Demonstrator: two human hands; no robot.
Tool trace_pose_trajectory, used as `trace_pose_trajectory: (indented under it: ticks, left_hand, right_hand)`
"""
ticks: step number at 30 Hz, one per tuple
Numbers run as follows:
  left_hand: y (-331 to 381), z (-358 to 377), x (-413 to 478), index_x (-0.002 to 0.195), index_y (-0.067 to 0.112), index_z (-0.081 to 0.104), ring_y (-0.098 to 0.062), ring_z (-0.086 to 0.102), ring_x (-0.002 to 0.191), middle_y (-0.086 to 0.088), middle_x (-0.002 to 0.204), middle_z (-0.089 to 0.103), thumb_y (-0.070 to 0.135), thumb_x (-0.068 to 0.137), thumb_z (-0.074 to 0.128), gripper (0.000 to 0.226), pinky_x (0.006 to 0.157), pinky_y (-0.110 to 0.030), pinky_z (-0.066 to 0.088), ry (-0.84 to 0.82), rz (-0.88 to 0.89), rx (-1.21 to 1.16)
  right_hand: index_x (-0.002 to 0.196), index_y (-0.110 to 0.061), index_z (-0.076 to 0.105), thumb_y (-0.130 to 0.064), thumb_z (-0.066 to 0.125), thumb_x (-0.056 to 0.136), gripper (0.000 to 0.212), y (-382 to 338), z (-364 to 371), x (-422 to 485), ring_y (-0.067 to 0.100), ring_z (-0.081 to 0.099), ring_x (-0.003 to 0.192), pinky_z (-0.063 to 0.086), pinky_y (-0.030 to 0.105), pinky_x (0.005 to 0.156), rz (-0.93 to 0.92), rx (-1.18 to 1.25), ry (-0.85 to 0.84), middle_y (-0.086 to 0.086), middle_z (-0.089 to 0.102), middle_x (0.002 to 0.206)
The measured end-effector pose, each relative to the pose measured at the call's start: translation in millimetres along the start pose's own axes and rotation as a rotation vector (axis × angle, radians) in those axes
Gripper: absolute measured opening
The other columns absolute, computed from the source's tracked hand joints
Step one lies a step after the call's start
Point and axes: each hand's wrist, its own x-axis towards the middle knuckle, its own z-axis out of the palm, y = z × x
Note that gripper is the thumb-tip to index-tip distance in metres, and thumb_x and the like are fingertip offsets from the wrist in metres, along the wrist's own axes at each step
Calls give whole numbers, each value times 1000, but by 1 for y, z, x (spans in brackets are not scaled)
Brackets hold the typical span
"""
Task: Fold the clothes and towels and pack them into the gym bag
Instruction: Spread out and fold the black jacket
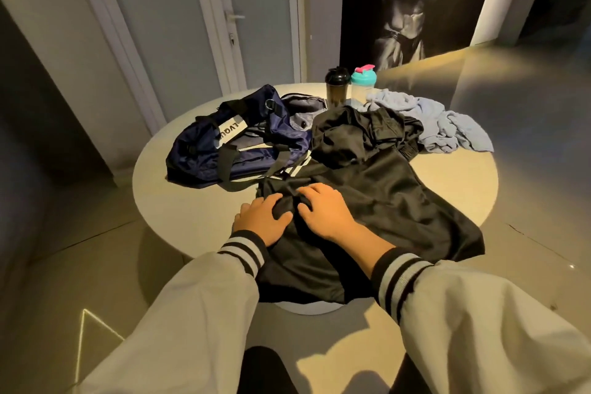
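A black garment (383,201) lies spread over the near side of a round table (192,211), its lower edge hanging off the front. My left hand (260,217) and my right hand (323,211) sit side by side at its left part, fingers curled into a bunch of the black fabric. A second crumpled black garment (358,134) lies just behind it. The navy gym bag (230,144) lies unzipped at the table's left. A light blue towel (428,118) is heaped at the back right.
A dark shaker bottle (336,86) and a teal one with a pink lid (363,81) stand at the table's far edge. Behind are a white door (256,16) and a large wall poster (412,0). Tiled floor surrounds the table.
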Motion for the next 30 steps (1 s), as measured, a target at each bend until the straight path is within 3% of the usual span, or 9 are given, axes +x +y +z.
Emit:
trace_pose_trajectory:
  ticks: [3, 8, 13, 18, 20, 22, 26, 28, 30]
  left_hand:
    - [-19, -11, 16, 145, 38, 45, -29, 48, 132, -2, 150, 48, 48, 98, 50, 49, 110, -45, 39, 13, 25, -167]
    - [-18, -15, 25, 134, 45, 56, -24, 53, 129, 2, 141, 58, 32, 92, 63, 45, 111, -40, 40, -13, 139, -406]
    - [-22, -11, 35, 154, 40, 27, -28, 33, 143, -1, 162, 29, 43, 94, 55, 66, 112, -45, 27, -45, -4, -58]
    - [-44, -11, 29, 152, 39, 31, -24, 39, 139, 3, 158, 30, 51, 88, 63, 72, 108, -47, 27, 72, -122, -184]
    - [-45, -13, 28, 148, 41, 37, -23, 45, 133, 4, 152, 35, 45, 87, 67, 68, 107, -43, 27, 110, -108, -287]
    - [-45, -16, 27, 142, 44, 46, -24, 49, 127, 1, 144, 41, 40, 88, 68, 58, 107, -41, 27, 145, -122, -390]
    - [-49, -16, 27, 120, 52, 57, -28, 53, 118, -1, 130, 46, 33, 87, 69, 39, 112, -44, 30, 177, -135, -506]
    - [-50, -13, 26, 106, 54, 58, -25, 53, 112, 2, 124, 47, 33, 87, 70, 30, 112, -43, 31, 193, -118, -529]
    - [-50, -12, 24, 100, 54, 59, -18, 52, 104, 5, 120, 50, 36, 89, 67, 22, 109, -42, 33, 217, -94, -549]
  right_hand:
    - [147, -28, 44, -55, 48, 95, 59, 3, 11, 2, 26, 31, 143, 28, 47, 116, 113, -105, -129, 4, 37, 154]
    - [140, -38, 46, -75, 60, 79, 72, 5, -4, 5, 27, 27, 140, 28, 47, 112, 98, -98, -233, -2, 36, 147]
    - [149, -41, 36, -77, 48, 84, 75, 10, 6, 5, 22, 15, 150, 19, 50, 118, 155, -57, -109, -4, 22, 162]
    - [147, -34, 40, -75, 40, 89, 71, 11, 14, 6, 30, 30, 143, 29, 48, 116, 139, -83, 82, 5, 36, 155]
    - [150, -40, 32, -82, 38, 84, 79, 3, 11, 9, 31, 26, 145, 23, 56, 116, 177, -85, -33, 4, 33, 156]
    - [154, -44, 20, -89, 40, 76, 92, -4, 7, 12, 32, 6, 152, 7, 62, 119, 223, -101, -227, 4, 16, 165]
    - [155, -50, 3, -95, 53, 61, 116, -4, -4, 18, 34, -20, 151, -9, 61, 119, 272, -59, -442, 3, -11, 167]
    - [154, -52, -1, -93, 60, 56, 123, -6, -7, 18, 34, -26, 149, -12, 63, 117, 270, -70, -511, 3, -18, 166]
    - [154, -52, 4, -92, 61, 59, 118, -12, -6, 19, 32, -27, 149, -14, 63, 115, 214, -66, -459, 2, -16, 166]
